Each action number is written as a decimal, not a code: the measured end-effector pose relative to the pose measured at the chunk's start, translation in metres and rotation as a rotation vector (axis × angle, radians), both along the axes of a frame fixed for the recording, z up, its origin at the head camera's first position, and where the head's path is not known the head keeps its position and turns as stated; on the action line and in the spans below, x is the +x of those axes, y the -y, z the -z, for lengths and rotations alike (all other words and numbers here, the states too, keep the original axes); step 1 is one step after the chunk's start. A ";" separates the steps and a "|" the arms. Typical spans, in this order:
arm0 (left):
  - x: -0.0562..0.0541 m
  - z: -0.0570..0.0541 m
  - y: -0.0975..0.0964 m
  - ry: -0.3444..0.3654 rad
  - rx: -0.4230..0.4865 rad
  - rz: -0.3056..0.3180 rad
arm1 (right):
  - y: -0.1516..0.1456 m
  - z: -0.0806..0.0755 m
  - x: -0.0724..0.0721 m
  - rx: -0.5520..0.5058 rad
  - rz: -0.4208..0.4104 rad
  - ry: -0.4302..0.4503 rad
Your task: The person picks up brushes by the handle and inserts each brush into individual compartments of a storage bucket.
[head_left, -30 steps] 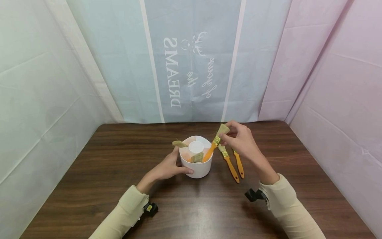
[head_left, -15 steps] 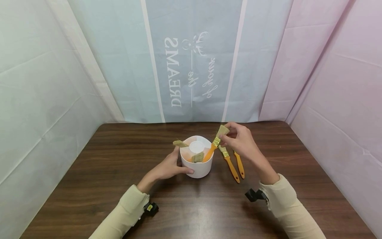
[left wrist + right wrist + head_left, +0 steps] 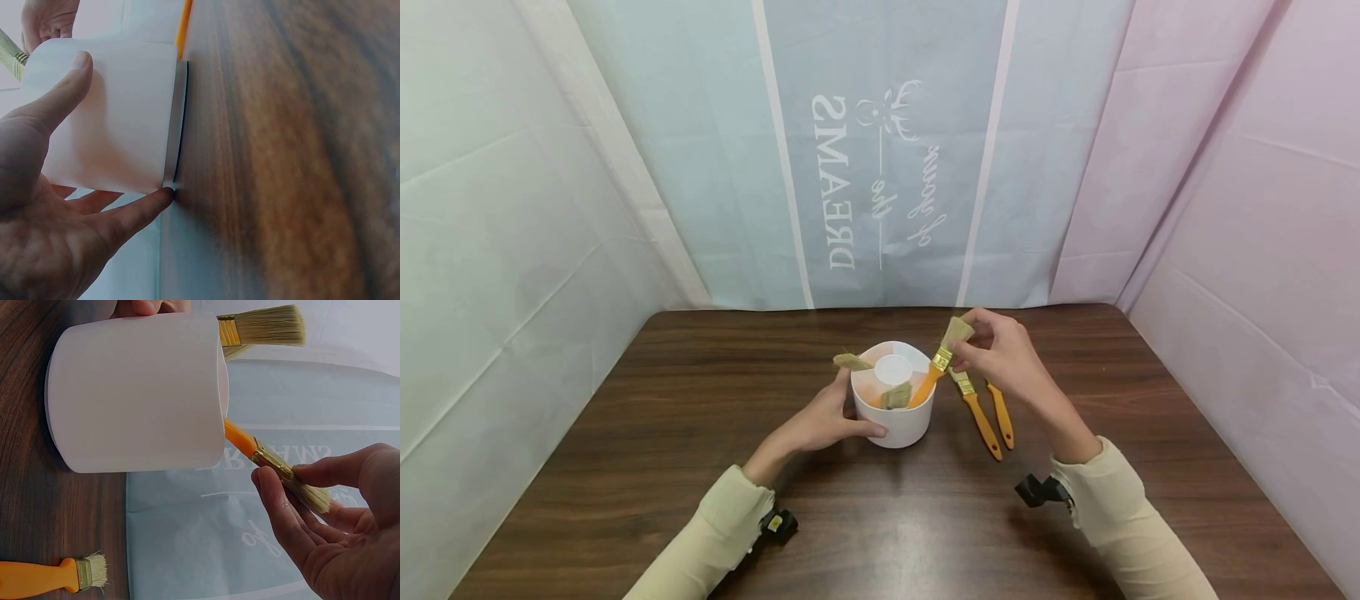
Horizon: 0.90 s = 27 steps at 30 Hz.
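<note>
White tub (image 3: 898, 429) with a round hub and dividers inside, so everything here goes by that. Left hand (image 3: 823, 419) has it gripped from the tub's left, thumb on the near wall, fingers wrapped round the other side. Right hand (image 3: 1003, 354), just up and right of the tub, is pinching a brush (image 3: 934, 371) between thumb and fingers near the metal band; its orange handle dips inside the tub, tilted, bristles up. Two more brushes (image 3: 897, 396) already lean in the tub. Right of the tub, two loose brushes (image 3: 976, 408) lie on the dark wood table (image 3: 880, 517), partly behind the hand.
</note>
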<state>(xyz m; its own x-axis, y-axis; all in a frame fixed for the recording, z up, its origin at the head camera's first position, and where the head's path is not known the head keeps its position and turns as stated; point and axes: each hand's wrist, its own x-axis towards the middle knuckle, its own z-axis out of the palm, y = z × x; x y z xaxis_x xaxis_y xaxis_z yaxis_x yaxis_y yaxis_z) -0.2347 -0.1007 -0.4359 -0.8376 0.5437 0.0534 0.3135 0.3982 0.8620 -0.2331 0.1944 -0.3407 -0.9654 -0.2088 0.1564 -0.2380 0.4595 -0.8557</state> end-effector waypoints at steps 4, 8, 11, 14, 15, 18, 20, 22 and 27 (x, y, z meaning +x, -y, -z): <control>0.001 0.000 0.000 -0.003 0.009 0.004 | 0.000 0.001 0.000 -0.010 -0.011 0.001; 0.000 0.000 0.000 -0.007 0.008 0.001 | 0.000 0.002 -0.001 -0.019 -0.023 0.002; 0.000 0.000 0.000 -0.009 0.008 0.001 | 0.000 0.002 -0.001 -0.022 -0.030 0.007; 0.001 -0.001 0.000 -0.007 0.011 0.003 | 0.000 0.003 -0.001 -0.019 -0.036 0.011; 0.001 -0.001 0.000 -0.005 0.011 0.003 | 0.000 0.003 -0.001 -0.018 -0.038 0.011; 0.001 -0.001 0.000 -0.002 0.010 0.001 | 0.001 0.003 -0.001 -0.009 -0.042 0.010; 0.001 -0.001 0.000 -0.002 0.009 0.001 | 0.001 0.003 -0.001 -0.005 -0.043 0.006; 0.001 -0.001 0.000 -0.003 0.008 0.001 | 0.002 0.003 0.000 -0.002 -0.044 0.004; 0.000 0.000 0.000 -0.003 0.004 0.000 | 0.003 0.003 0.001 -0.011 -0.050 0.007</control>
<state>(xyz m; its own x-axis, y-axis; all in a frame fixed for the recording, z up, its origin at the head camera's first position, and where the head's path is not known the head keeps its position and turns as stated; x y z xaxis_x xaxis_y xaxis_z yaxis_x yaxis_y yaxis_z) -0.2344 -0.1005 -0.4355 -0.8375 0.5433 0.0582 0.3160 0.3947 0.8628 -0.2324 0.1914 -0.3437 -0.9547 -0.2553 0.1528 -0.2550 0.4373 -0.8624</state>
